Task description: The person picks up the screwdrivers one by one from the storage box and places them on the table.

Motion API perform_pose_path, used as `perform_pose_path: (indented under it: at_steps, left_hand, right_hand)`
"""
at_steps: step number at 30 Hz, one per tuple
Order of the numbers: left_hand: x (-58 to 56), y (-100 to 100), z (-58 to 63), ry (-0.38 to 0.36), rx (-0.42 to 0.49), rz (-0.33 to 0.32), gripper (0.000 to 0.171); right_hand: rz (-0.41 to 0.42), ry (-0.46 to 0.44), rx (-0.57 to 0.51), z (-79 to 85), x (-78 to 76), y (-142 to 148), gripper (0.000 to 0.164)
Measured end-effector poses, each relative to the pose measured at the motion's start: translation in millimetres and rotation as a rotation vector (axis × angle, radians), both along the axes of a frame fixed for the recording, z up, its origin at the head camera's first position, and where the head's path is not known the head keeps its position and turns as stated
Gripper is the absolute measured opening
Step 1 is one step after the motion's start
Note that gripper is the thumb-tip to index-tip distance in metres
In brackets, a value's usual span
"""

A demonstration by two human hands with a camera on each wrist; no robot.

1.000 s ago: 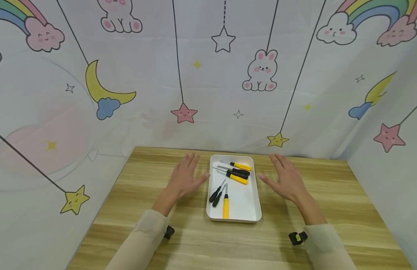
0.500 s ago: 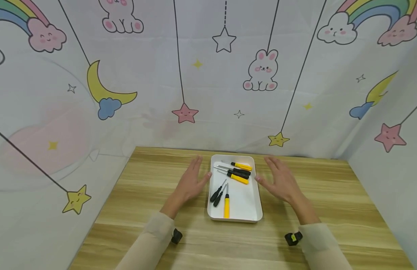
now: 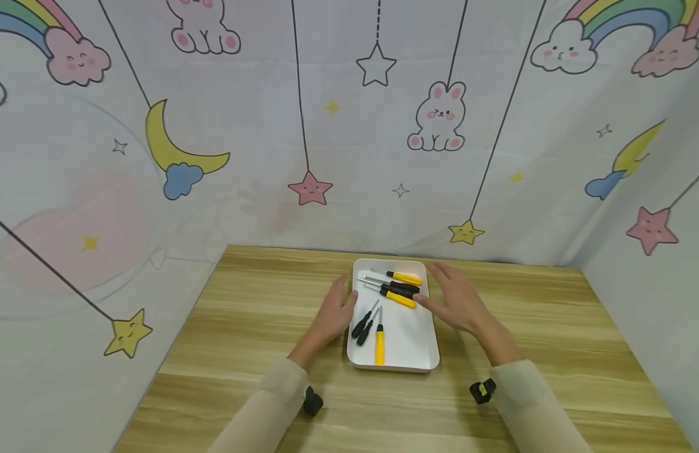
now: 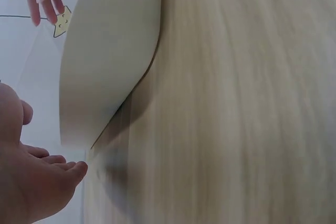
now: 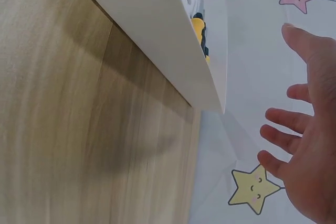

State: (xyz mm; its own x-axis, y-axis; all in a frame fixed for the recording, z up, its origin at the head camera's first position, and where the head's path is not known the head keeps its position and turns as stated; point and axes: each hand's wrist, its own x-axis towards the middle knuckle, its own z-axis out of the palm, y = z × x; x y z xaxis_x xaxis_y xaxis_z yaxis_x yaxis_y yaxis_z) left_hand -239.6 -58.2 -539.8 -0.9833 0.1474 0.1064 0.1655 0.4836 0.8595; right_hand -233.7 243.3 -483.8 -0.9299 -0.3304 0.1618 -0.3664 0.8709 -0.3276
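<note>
A white rectangular tray [image 3: 408,343] rests on the wooden table and holds several screwdrivers. In its far half lie a yellow-handled screwdriver [image 3: 407,279], black-handled ones [image 3: 407,288] and another yellow-handled screwdriver [image 3: 401,299]. Two small black screwdrivers [image 3: 361,328] and a yellow-handled one [image 3: 380,347] lie in the near left part. My left hand [image 3: 331,314] is beside the tray's left wall, its thumb at the rim; whether it touches is unclear. On the other side, my right hand [image 3: 459,299] hovers with fingers extended and thumb over the right rim. Neither hand holds anything.
The tabletop [image 3: 241,302] stretches to both sides and in front of the tray. Behind it hangs a white cloth [image 3: 360,138] printed with stars and rabbits. Black wrist cameras [image 3: 482,391] protrude below both sleeves.
Both hands have moved inward, the left one rightward and slightly nearer, the right one leftward, closing in on the tray's sides. The tray and screwdrivers have stayed put.
</note>
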Motion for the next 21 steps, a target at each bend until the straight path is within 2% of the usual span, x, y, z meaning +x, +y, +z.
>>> perform_pose_path:
  at_steps: [6, 11, 17, 21]
  left_hand:
    - [-1.4, 4, -2.8, -0.040, 0.063, 0.018, 0.059]
    - [-1.0, 3, -11.4, -0.043, 0.097, 0.005, 0.058]
    - [-1.8, 4, -22.0, -0.017, 0.077, -0.004, 0.056]
    - [-1.8, 5, -23.6, 0.018, 0.056, -0.027, 0.056]
  right_hand:
    - [0.054, 0.019, -0.004, 0.9, -9.7, -6, 0.083]
    - [0.066, -0.030, 0.010, 5.6, -16.7, -13, 0.080]
    - [0.085, -0.089, 0.033, 7.7, -27.8, -16, 0.076]
    - [0.120, -0.104, 0.077, 7.3, -35.9, -17, 0.071]
